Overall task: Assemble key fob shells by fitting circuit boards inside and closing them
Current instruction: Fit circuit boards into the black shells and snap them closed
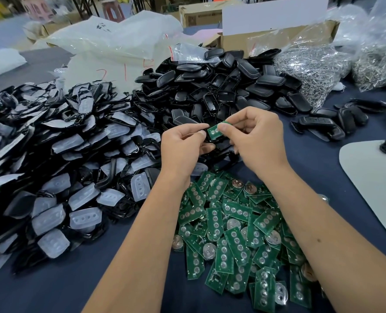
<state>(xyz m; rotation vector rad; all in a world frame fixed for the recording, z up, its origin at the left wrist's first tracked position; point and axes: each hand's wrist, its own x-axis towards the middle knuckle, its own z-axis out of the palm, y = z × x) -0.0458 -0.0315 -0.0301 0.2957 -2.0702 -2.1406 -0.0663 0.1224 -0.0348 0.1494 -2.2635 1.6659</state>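
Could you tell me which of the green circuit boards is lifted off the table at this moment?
Only the circuit board pinched between the left hand and right hand; the other boards lie heaped on the table below.

A dark blue cloth (58,288) is covering the table, and a pale board (368,177) is lying on it at the right. Behind, clear plastic bags (119,35) and brown cartons (278,37) are crowding the far edge, with a white panel (273,14) standing in one carton. Beyond them a grey floor (4,35) is stretching away under even light, and a pink stool (40,10) is standing by dark frame legs (81,5).
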